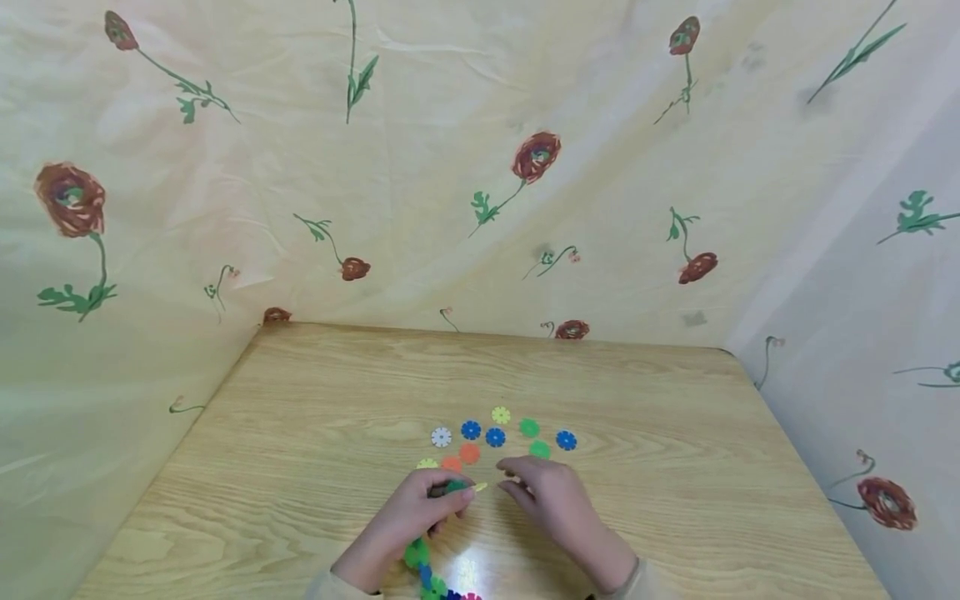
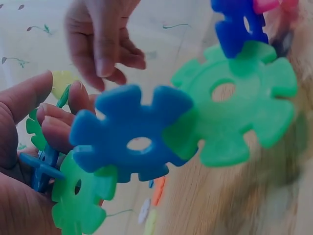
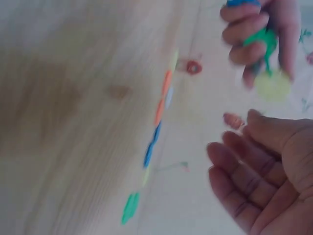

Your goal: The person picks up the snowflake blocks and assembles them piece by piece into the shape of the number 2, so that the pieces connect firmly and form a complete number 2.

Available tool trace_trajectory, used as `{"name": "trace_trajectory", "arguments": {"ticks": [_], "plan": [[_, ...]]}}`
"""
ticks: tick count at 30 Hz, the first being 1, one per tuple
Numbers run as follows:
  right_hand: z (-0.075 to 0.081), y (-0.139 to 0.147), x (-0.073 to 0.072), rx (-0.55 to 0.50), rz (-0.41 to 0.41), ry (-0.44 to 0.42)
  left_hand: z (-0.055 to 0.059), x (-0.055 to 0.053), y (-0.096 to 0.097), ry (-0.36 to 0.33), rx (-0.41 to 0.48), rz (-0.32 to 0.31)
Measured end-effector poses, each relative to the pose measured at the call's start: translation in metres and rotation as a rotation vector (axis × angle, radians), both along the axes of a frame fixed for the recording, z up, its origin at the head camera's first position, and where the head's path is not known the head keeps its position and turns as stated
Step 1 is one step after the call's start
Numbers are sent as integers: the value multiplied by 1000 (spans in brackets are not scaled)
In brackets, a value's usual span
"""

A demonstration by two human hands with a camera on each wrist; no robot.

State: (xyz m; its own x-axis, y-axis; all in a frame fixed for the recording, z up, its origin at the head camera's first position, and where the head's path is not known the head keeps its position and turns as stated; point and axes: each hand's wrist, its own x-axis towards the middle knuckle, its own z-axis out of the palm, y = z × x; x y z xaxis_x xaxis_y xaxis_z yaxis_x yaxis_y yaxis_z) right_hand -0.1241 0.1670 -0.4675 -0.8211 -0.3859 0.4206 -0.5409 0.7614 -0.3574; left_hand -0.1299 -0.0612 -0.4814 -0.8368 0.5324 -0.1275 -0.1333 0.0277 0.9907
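Presently the left hand (image 1: 426,502) grips a disc chain (image 2: 159,117), 1 yellow disc (image 3: 273,87) at its fingertips; the right hand (image 1: 547,492), holding nothing, hovers beside. The chain's dangling weight could loosen joints.

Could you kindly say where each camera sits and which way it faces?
Head: on the head, facing forward and down at the table; left hand and right hand show.
Left wrist: on that wrist, facing left hand and chain; right hand beyond.
Right wrist: on that wrist, facing right hand; left hand beyond.
Both wrist views share the yellow disc at the left hand.
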Motion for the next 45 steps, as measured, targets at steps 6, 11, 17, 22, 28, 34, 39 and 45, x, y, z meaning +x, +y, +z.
{"name": "trace_trajectory", "arguments": {"ticks": [6,11,17,22,28,34,39,45], "plan": [[-7,18,-23,119,-176,-120,3,0,-5,-10,12,9],[-11,27,-31,192,-237,-216,6,2,-5,-10,5,15],[-13,29,-36,223,-276,-286,10,4,-5,-3,-6,19],[-15,30,-40,262,-297,-322,10,5,-4,1,-10,25],[-15,35,-39,224,-313,-347,9,5,-5,1,-17,23],[-13,36,-33,171,-302,-369,9,6,-5,-7,-30,41],[-10,33,-26,85,-243,-394,8,9,-4,-12,-37,51],[1,29,-12,-103,-116,-463,7,10,-4,-8,-33,51]]}}
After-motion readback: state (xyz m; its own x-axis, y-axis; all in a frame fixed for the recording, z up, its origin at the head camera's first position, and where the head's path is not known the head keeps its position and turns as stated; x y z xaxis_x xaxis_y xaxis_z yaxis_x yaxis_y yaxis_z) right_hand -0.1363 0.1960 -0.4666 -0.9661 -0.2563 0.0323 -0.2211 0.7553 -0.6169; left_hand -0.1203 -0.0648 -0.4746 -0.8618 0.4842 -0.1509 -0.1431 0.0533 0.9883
